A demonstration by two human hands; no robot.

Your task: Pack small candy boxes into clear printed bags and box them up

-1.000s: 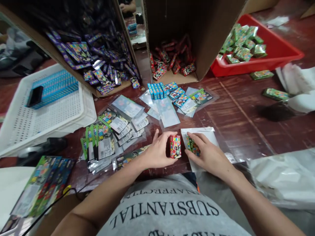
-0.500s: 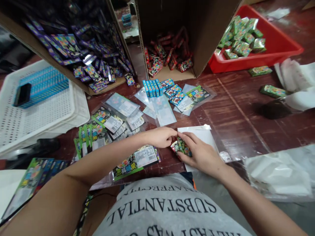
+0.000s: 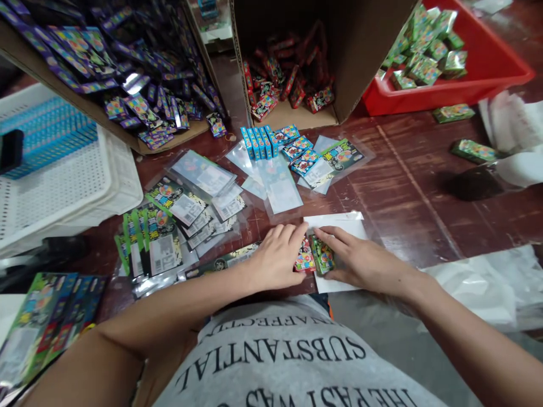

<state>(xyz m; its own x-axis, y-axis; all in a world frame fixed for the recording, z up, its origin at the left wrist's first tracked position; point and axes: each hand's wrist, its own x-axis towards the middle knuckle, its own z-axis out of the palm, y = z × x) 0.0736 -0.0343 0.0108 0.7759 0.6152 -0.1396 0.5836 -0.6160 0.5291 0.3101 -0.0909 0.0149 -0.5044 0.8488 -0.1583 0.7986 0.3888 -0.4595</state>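
My left hand [image 3: 280, 254] is closed around a small red candy box [image 3: 304, 257], its thumb low and fingers over the top. Beside it, my right hand [image 3: 354, 257] grips a small green candy box [image 3: 322, 255] between thumb and fingers. The two boxes stand side by side with a narrow gap between them. Under the green box lies a white sheet [image 3: 339, 222] at the table's near edge. Printed plastic pouches [image 3: 182, 206] are spread to the left of my left hand, and part of one is hidden by my left forearm.
Blue boxes [image 3: 258, 143] stand and lie beyond my hands. Cartons hold purple boxes [image 3: 163, 107] and red boxes [image 3: 292, 85]. A red tray [image 3: 492, 70] holds green boxes. At left stands a white basket [image 3: 121, 181]; plastic bags [image 3: 487, 288] lie at right.
My left hand has shifted from a pinch at the boxes' top edge to a hold round the red box. The red and green boxes now sit upright side by side. The view has shifted slightly.
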